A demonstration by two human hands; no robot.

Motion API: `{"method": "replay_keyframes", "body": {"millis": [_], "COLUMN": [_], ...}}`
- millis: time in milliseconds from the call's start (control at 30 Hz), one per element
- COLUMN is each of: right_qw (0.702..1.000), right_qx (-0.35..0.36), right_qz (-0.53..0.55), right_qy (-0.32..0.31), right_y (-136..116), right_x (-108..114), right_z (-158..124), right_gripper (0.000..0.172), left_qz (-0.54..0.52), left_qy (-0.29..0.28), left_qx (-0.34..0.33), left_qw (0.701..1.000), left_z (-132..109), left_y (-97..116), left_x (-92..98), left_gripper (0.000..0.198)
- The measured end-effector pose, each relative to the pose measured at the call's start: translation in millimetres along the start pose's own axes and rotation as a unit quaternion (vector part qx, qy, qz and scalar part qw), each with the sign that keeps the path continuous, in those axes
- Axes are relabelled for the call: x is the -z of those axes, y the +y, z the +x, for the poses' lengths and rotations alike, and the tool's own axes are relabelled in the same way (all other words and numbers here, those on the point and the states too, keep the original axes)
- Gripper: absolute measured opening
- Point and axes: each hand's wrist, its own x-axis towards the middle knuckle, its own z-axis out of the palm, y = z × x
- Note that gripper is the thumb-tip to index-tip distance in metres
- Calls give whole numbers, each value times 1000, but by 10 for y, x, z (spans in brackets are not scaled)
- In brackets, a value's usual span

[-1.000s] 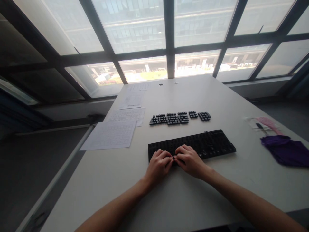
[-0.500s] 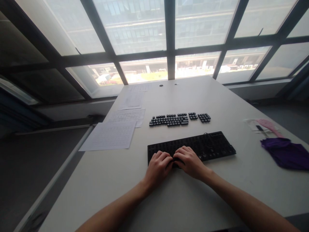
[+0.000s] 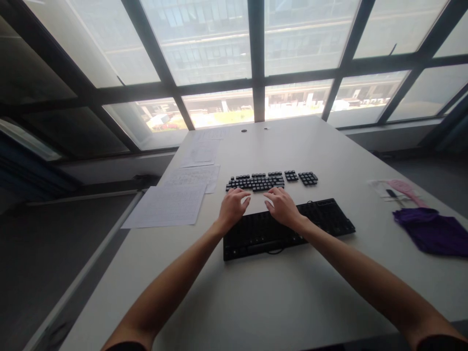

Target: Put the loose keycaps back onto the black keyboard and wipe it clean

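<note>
A black keyboard base (image 3: 329, 217) lies slightly slanted on the white table. A long bar, like a space bar, sits along its near edge, and a thin dark loop pokes out below. Beyond the base, loose black keycaps (image 3: 268, 183) stand in rows laid out like a keyboard. My left hand (image 3: 232, 205) hovers over the base's far left edge, fingers curved towards the keycaps and thumb apart. To its right, my right hand (image 3: 281, 206) is held likewise, thumb apart from the index finger. Neither hand shows anything in it; the outer fingertips are partly hidden.
Printed sheets of paper (image 3: 164, 207) run along the table's left edge. On the right lie a purple cloth (image 3: 431, 231), a pink item (image 3: 405, 187) and a dark-handled tool (image 3: 392, 194). Large windows stand behind the table (image 3: 292, 151).
Both hands have left the near edge of the keyboard base and moved forward, towards the loose keycaps. Their thumbs and index fingers have spread, and the long bar at the base's front now shows.
</note>
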Motion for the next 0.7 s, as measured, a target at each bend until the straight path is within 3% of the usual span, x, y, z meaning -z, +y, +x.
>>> {"method": "replay_keyframes", "body": {"millis": [100,200,400,700], "right_qw": [997,993,990,992], "right_qx": [-15,-9,13,61], "right_qz": [-61,-100,-121,-81], "right_qy": [-40,-60,-69,-75], "right_y": [97,130,147,135], "right_x": [-107,-219,-313,-291], "right_z": [355,548,631,593], "right_gripper": [22,23,25,21], "left_qz": [52,72,75,58], "left_qy": [-27,-41,-46,-65], "left_qx": [14,8,-5,-16], "left_qw": [998,997,996,996], "left_z": [317,462,465,449], "left_y": [-125,-165,-152,-167], "left_x": [-190,-342,-475,-465], "left_gripper": [17,16,14,17]}}
